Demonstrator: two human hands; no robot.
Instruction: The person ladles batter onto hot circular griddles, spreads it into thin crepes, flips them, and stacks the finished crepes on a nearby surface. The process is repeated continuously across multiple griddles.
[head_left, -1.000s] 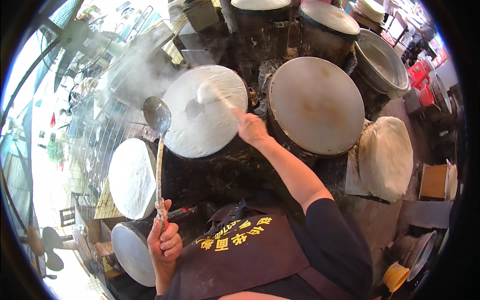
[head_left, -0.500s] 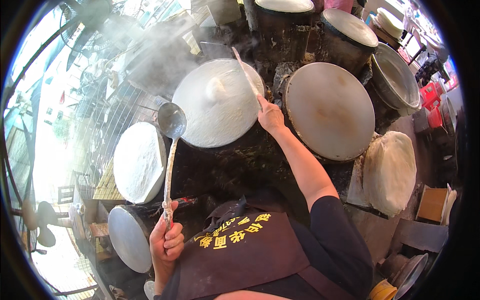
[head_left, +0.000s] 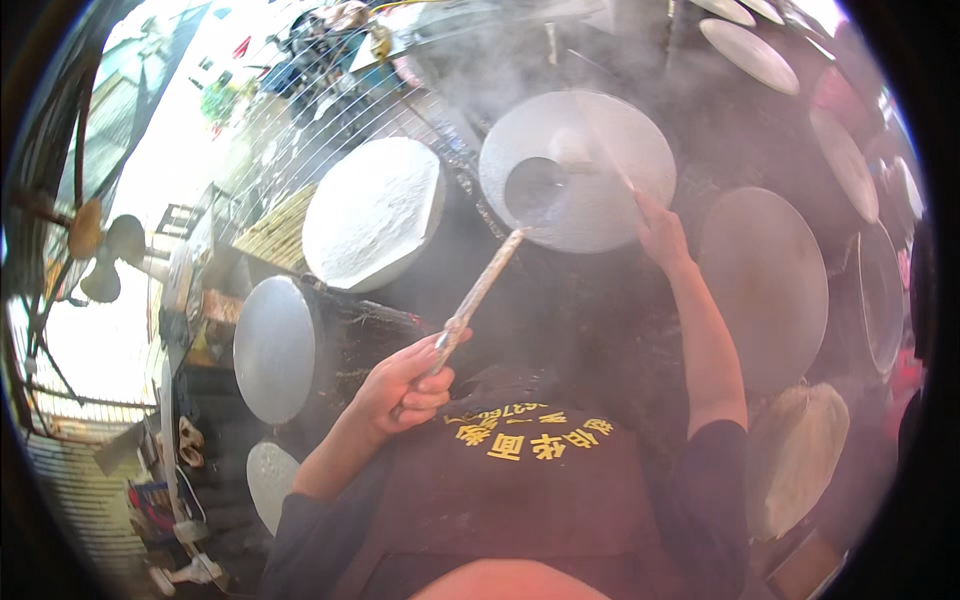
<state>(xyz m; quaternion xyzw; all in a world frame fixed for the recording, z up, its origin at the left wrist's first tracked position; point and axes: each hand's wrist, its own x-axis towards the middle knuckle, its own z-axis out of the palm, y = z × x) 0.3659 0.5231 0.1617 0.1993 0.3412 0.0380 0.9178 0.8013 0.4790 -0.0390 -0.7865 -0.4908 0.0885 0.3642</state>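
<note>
My left hand is closed round the lower handle of a long metal ladle, whose pale handle looks wrapped or coated. The ladle's bowl lies over the near left part of a round pan with a pale surface; whether it touches is hard to tell. At the pan's right edge my right hand grips the near end of a long thin stick, which slants up and left across the pan. Steam blurs the stick's far end and a pale patch in the pan's middle.
Left of the pan stands a round tub of white powdery stuff, with a grey round lid nearer me. A large round lid and a pale folded sheet stack lie right. A wire grille is at far left.
The view has turned, so the pan now sits further right. The ladle's bowl has moved from beside the pan to over it. The right hand's stick still crosses the pan; steam is thicker.
</note>
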